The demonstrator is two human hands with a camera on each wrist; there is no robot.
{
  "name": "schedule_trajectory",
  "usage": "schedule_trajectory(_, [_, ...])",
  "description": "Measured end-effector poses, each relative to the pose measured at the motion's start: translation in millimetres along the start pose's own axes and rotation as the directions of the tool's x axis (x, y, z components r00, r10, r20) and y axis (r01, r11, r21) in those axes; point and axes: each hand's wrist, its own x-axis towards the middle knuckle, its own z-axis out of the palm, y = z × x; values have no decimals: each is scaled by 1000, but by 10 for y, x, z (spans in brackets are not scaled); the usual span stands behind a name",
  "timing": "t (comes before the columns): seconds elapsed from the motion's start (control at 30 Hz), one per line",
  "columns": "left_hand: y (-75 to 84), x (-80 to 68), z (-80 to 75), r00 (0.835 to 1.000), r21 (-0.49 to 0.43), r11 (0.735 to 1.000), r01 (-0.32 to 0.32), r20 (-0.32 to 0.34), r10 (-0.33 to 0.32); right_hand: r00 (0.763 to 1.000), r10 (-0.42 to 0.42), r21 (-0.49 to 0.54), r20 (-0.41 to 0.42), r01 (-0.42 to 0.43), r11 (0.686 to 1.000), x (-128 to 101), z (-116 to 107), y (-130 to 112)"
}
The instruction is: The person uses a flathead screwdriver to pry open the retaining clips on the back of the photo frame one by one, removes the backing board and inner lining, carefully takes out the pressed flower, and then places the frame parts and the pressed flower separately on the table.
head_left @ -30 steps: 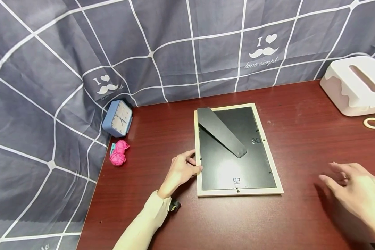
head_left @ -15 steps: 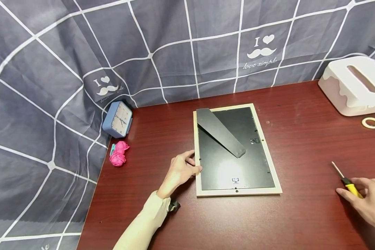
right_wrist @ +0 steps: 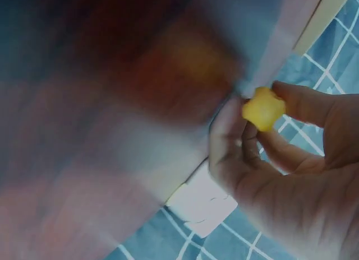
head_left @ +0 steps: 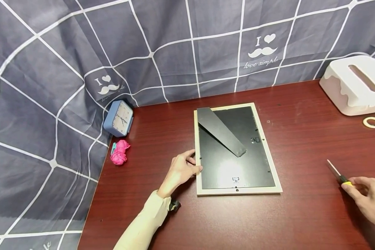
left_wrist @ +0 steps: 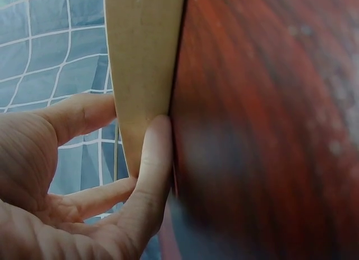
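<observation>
Since a second ago the right hand (head_left: 369, 198) has dropped from hovering with spread fingers above the bench (head_left: 300, 222) to the screwdriver (head_left: 338, 173), and in the last half second it has raised the tool so that the metal shaft points up and away from the bench's right edge. Its grip is closed on the yellow handle (right_wrist: 263, 107), pinched between thumb and fingertips; the right wrist view is blurred, yet the handle end shows plainly in the fingers. This hand sits near the front right corner of the bench, well apart from the picture frame (head_left: 200, 189).

That frame lies face down in the middle of the bench, its black backing board (head_left: 256, 163) up and its stand flap (head_left: 220, 132) slanting across the upper half. It has not shifted. Nor has the left hand (head_left: 182, 171), which rests against the frame's left edge; the left wrist view shows the thumb (left_wrist: 154, 176) pressed to the pale frame edge (left_wrist: 143, 64) and the other fingers bent loosely beside it, so the grip is a light hold on the frame.

Along the back left edge stand a blue clock (head_left: 118, 118) and, just in front of it, a pink yarn ball (head_left: 119, 156). At the back right corner sit a white tissue box (head_left: 353, 86) and a tape ring (head_left: 372, 122).
</observation>
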Motion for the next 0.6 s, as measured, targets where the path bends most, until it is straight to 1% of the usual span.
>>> schedule_trajectory(0.07, [-6,-1,-5,1000,3,1000,4,3,-4,1000,-8,4,27,7,1000,10,-3,-75])
schedule_trajectory(0.23, [-21,2,-11,1000,-16,1000,1,12,-1,989,-23,-41,148,30,999,58,-13,-343])
schedule_trajectory(0.33, [-27,6,-17,1000,-30,1000,-5,10,5,981,-77,-37,180,85,996,121,13,-532])
schedule_trajectory(0.47, [-34,14,-19,1000,-25,1000,-5,3,5,964,-181,48,194,175,983,248,125,-811])
schedule_trajectory(0.53, [-30,18,-16,1000,-10,1000,2,4,-2,951,-229,80,209,216,973,317,209,-961])
schedule_trajectory(0.6, [-20,22,-13,1000,6,1000,9,2,-9,932,-282,108,226,264,958,392,305,-1125])
